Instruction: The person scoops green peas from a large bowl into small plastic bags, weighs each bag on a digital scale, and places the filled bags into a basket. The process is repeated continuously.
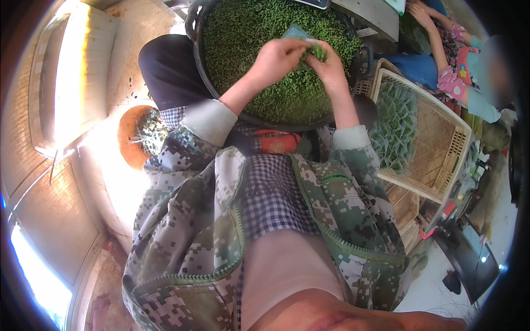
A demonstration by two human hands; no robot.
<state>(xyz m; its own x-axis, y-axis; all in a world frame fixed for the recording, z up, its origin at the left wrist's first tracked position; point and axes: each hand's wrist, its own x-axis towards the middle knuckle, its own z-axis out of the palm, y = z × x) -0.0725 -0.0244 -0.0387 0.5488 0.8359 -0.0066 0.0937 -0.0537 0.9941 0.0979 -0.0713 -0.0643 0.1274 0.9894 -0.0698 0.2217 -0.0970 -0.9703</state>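
One clear packet (298, 33) with something green in it is up near the top middle of the frame, pinched between thumb and fingers of the right hand (331, 67), while the left hand (277, 59) has its fingertips pressed together beside it, on what exactly I can't make out from here. It's held above the black tub (292, 127) of green berries (248, 27), presumably so spills drop straight back in. Its long axis slants, the bluish end pointing to the upper left, the green-filled end to the lower right
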